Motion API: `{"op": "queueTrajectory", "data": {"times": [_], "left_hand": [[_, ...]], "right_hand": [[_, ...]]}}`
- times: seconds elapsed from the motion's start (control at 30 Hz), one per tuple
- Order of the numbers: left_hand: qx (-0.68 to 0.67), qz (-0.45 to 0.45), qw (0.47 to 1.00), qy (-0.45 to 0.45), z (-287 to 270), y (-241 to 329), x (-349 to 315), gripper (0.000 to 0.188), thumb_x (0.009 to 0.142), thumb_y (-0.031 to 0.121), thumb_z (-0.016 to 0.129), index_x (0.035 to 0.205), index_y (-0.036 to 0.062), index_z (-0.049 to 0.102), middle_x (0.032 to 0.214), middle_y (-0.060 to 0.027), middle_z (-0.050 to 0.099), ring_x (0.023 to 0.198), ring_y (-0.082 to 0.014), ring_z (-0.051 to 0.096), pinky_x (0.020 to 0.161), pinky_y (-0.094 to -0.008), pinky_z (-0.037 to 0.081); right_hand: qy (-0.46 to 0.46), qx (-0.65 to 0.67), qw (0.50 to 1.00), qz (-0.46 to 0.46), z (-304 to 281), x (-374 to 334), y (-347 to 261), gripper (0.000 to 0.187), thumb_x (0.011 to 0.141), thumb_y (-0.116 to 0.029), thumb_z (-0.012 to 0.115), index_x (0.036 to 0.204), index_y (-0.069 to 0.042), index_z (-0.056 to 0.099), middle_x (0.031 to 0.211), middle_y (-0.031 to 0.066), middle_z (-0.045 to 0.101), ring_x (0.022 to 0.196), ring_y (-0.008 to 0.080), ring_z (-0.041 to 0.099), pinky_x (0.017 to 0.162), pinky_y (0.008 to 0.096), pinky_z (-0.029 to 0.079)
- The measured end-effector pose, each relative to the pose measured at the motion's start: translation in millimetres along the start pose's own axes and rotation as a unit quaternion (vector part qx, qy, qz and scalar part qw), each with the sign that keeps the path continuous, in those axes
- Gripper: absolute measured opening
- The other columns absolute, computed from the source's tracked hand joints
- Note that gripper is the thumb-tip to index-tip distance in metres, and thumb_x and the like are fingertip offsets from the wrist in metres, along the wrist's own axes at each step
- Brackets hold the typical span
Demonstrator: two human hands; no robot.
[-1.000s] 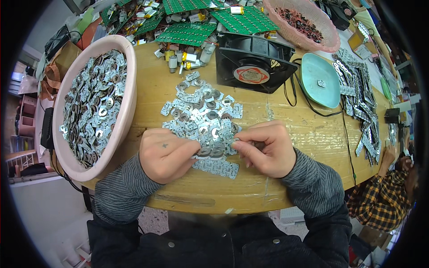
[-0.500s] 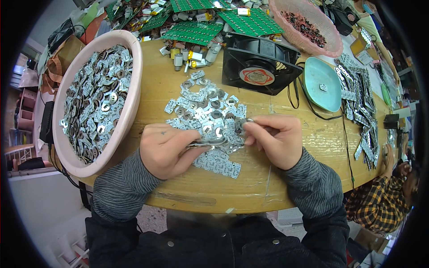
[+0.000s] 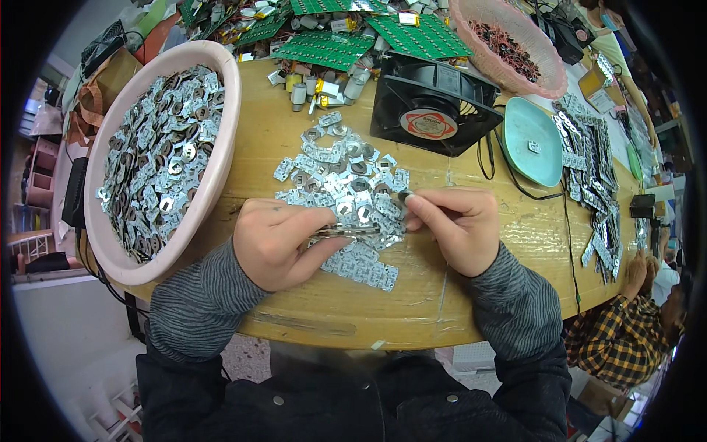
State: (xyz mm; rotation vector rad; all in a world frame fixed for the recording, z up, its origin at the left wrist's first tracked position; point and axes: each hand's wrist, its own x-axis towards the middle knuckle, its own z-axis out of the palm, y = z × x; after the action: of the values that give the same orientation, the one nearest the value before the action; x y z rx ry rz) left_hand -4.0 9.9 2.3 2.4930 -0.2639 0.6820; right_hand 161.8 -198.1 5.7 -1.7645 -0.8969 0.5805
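Note:
My left hand (image 3: 276,239) is closed, pinching a thin strip of small circuit boards (image 3: 352,233) that I see almost edge-on. Between the thumb and fingers of my right hand (image 3: 464,225) is a small dark round disc (image 3: 404,196), just off the strip's right end. Beyond both hands spreads a loose pile of small white circuit boards (image 3: 324,155), several carrying round metal or dark discs. A flat panel of joined white boards (image 3: 368,271) lies on the table below the held strip, partly covered by it.
At left stands a pink basin (image 3: 230,110) full of similar pieces. A black fan (image 3: 434,110), a teal tray (image 3: 526,136) and heaped board strips (image 3: 600,191) lie to the right. Green panels (image 3: 324,50) and a pink basket (image 3: 557,74) are behind. Another person's checked sleeve (image 3: 618,339) shows at right.
The strip in my left hand has tilted, showing more of its edge. My right hand keeps its pinch on the disc with barely any movement. The whole view has shifted slightly.

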Motion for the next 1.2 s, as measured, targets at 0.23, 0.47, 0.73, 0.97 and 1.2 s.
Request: {"op": "queueTrajectory", "data": {"times": [0.23, 0.47, 0.73, 0.97, 1.2], "left_hand": [[-0.031, -0.005, 0.999, -0.014, -2.0, 1.2, 0.3, 0.026, 0.076, 0.014, 0.084, 0.093, 0.0030, 0.068, 0.067, -0.0075, 0.068, 0.052, -0.0207, 0.066, 0.049, -0.0309, 0.049], [-0.151, -0.074, 0.985, -0.029, -1.2, 3.0, -2.0, 0.023, 0.076, 0.011, 0.084, 0.093, 0.0017, 0.071, 0.065, -0.0085, 0.067, 0.046, -0.0199, 0.063, 0.045, -0.0300, 0.048], [-0.147, -0.115, 0.982, -0.036, 2.3, 11.9, 0.2, 0.017, 0.077, 0.006, 0.081, 0.087, -0.0006, 0.070, 0.065, -0.0114, 0.067, 0.053, -0.0203, 0.067, 0.049, -0.0281, 0.049], [-0.103, -0.143, 0.984, 0.019, 7.3, 25.3, -3.5, 0.020, 0.077, 0.009, 0.083, 0.088, 0.0003, 0.070, 0.068, -0.0129, 0.069, 0.053, -0.0215, 0.068, 0.049, -0.0292, 0.051], [-0.136, -0.163, 0.977, 0.034, 4.5, 24.4, -2.1, 0.019, 0.076, 0.010, 0.084, 0.085, 0.0005, 0.070, 0.068, -0.0126, 0.070, 0.055, -0.0206, 0.069, 0.050, -0.0289, 0.051]], "right_hand": [[-0.060, -0.010, 0.977, -0.205, 1.1, -6.3, -5.3, 0.010, 0.083, 0.003, 0.073, 0.093, 0.005, 0.075, 0.078, 0.0138, 0.074, 0.066, 0.0212, 0.073, 0.060, 0.0291, 0.056], [-0.091, -0.085, 0.950, -0.287, 2.8, -7.5, -1.7, 0.018, 0.079, -0.001, 0.079, 0.096, 0.002, 0.073, 0.075, 0.0144, 0.070, 0.063, 0.0262, 0.070, 0.056, 0.0321, 0.055], [-0.073, -0.165, 0.924, -0.337, 12.8, -15.0, -3.9, 0.024, 0.078, 0.004, 0.077, 0.100, 0.006, 0.067, 0.071, 0.0145, 0.067, 0.055, 0.0242, 0.066, 0.047, 0.0320, 0.051], [0.025, -0.261, 0.880, -0.396, 24.7, -25.7, -12.3, 0.022, 0.076, 0.008, 0.073, 0.097, 0.009, 0.064, 0.069, 0.0130, 0.065, 0.052, 0.0233, 0.065, 0.044, 0.0315, 0.051], [-0.029, -0.152, 0.942, -0.298, 19.1, -20.5, -10.1, 0.023, 0.078, 0.005, 0.075, 0.099, 0.007, 0.064, 0.063, 0.0123, 0.063, 0.048, 0.0216, 0.063, 0.045, 0.0305, 0.050]]}}
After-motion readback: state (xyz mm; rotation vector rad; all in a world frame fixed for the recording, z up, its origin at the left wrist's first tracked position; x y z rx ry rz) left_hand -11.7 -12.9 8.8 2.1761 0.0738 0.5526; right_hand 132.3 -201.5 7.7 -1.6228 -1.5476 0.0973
